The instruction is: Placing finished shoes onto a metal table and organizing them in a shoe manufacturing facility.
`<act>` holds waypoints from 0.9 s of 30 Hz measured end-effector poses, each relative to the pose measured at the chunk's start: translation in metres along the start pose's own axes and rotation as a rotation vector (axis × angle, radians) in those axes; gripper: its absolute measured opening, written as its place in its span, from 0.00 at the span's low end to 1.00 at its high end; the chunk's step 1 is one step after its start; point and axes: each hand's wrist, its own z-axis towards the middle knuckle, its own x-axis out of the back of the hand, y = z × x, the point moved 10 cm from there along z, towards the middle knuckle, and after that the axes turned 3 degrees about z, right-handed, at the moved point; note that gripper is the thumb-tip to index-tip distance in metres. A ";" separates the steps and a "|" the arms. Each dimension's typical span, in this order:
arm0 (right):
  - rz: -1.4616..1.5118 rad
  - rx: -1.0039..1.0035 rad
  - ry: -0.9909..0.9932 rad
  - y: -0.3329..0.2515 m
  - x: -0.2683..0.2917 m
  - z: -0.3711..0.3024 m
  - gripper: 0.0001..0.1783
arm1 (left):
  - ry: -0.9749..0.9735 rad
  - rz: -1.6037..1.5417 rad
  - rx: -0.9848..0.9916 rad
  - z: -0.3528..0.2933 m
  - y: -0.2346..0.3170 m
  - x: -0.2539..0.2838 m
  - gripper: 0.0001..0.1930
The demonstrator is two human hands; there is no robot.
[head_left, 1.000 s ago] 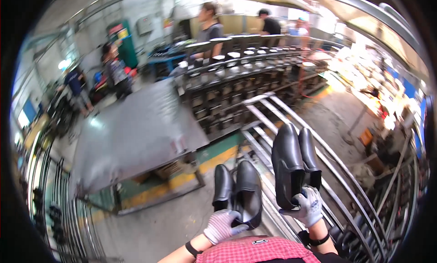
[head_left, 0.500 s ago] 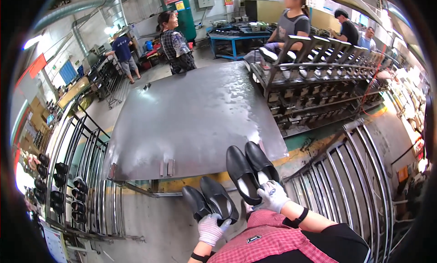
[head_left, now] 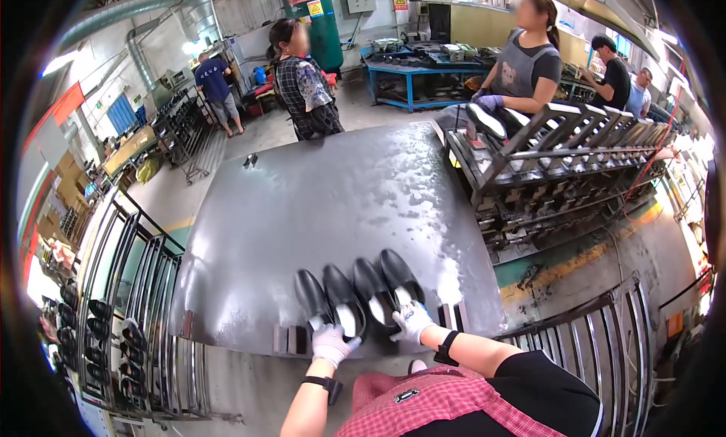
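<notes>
Two pairs of black slip-on shoes lie side by side over the near edge of a grey metal table [head_left: 302, 210], toes pointing away from me. My left hand [head_left: 333, 345], in a pale glove, is closed on the heels of the left pair [head_left: 339, 287]. Gloved as well, my right hand [head_left: 412, 321] grips the right pair [head_left: 370, 280] at the heels, with its thumb and fingers at the shoe openings. Light insoles show inside the shoes. Whether the soles bear fully on the metal I cannot tell.
Metal racks stand at left [head_left: 140, 286] and lower right [head_left: 582, 339], the left one beside black shoes [head_left: 94, 339]. Beyond the table's right side is a machine rack [head_left: 544, 165], where a person [head_left: 533, 66] handles a shoe. Another person [head_left: 302, 89] stands at the far edge.
Both hands have brought their shoe pairs forward to the table's near edge, the right pair also moving left. The two pairs are now together. The person at the machine rack has turned.
</notes>
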 end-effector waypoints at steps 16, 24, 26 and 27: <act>-0.005 -0.272 0.436 0.026 0.075 0.216 0.37 | 0.079 0.198 -0.136 0.243 -0.131 0.029 0.31; 0.070 -0.317 0.832 0.029 0.088 0.144 0.35 | 0.449 -0.425 -0.126 0.184 -0.153 0.049 0.30; 0.104 -0.496 0.722 0.057 0.065 0.106 0.36 | 0.406 -0.372 0.068 0.145 -0.193 -0.010 0.29; 0.122 -0.622 0.709 0.079 0.051 0.084 0.37 | 0.500 -0.303 0.131 0.116 -0.209 -0.017 0.27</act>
